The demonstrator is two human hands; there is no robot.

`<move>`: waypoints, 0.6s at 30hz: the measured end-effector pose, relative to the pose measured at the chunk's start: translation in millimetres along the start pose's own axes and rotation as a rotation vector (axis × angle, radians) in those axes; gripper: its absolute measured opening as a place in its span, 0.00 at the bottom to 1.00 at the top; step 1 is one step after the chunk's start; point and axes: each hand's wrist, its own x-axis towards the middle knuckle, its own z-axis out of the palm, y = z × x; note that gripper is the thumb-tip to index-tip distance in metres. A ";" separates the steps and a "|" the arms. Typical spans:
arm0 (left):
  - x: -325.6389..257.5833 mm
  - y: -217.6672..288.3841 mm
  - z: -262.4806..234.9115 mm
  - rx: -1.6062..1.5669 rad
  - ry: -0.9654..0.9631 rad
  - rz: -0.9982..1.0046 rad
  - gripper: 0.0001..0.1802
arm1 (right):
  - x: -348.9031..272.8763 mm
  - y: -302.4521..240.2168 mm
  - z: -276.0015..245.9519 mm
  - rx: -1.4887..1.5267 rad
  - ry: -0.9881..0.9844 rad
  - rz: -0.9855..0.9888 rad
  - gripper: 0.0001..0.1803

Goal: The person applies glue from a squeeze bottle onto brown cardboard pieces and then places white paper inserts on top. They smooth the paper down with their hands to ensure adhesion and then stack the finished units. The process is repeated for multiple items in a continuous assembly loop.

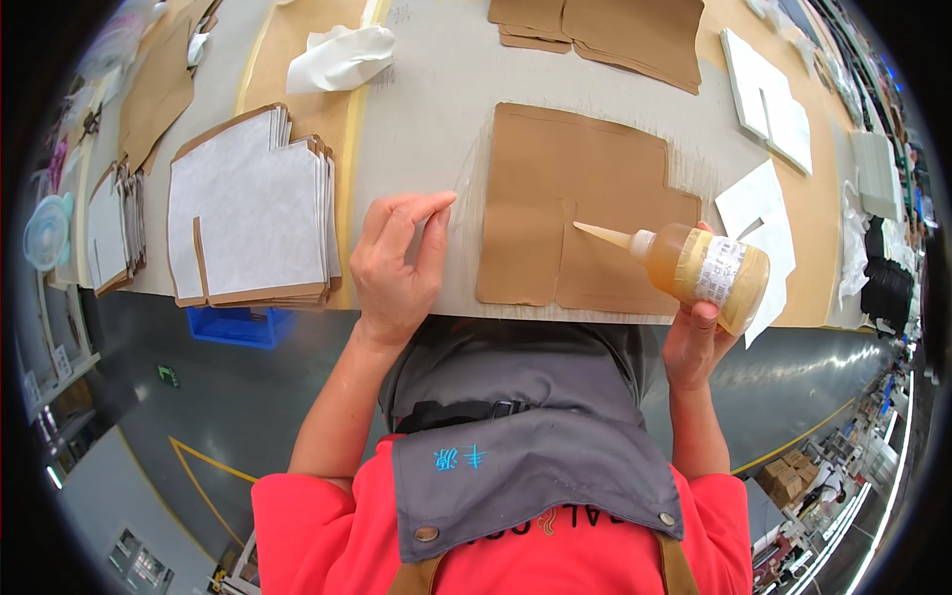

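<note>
In my right hand [694,347] is a squeeze bottle [709,268] of amber liquid with a pale label. It lies tilted, its long pointed nozzle aimed left over a brown sheet [535,159]. That sheet lies flat on the table before me, with a notch at its right corner and a slit from its near edge. My left hand [397,253] hovers left of the sheet, thumb and forefinger pinched together. Whether anything is between those fingertips is too small to tell.
A stack of white-faced brown pieces [248,198] stands at the left. Crumpled white paper [340,59] lies behind it. More brown sheets [635,35] lie at the far side. White cut pieces [769,213] are right of the bottle. A blue bin [238,327] sits below the table edge.
</note>
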 end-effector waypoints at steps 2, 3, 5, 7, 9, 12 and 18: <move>-0.5 -0.1 0.2 0.002 0.004 0.000 0.10 | -3.9 -1.1 -3.0 0.000 0.000 0.007 0.53; -0.8 -0.1 0.3 0.003 0.005 0.000 0.09 | -6.2 -1.5 -4.7 0.000 0.000 0.010 0.53; -1.0 -0.2 0.4 0.009 0.010 0.009 0.09 | -11.4 -0.8 -8.3 0.010 0.001 0.019 0.54; -1.9 0.3 0.1 0.003 0.000 -0.006 0.09 | -17.1 -2.4 -10.8 0.012 0.007 0.034 0.54; -2.4 1.7 -0.8 -0.012 -0.021 -0.041 0.08 | -22.4 -5.1 -12.3 0.008 0.015 0.053 0.55; -2.8 2.2 -0.7 -0.002 -0.022 -0.036 0.08 | -32.6 -4.9 -18.5 -0.024 0.006 0.064 0.57; -2.4 4.1 0.6 0.002 -0.014 -0.035 0.08 | -49.6 4.1 -35.5 -0.114 -0.103 -0.059 0.58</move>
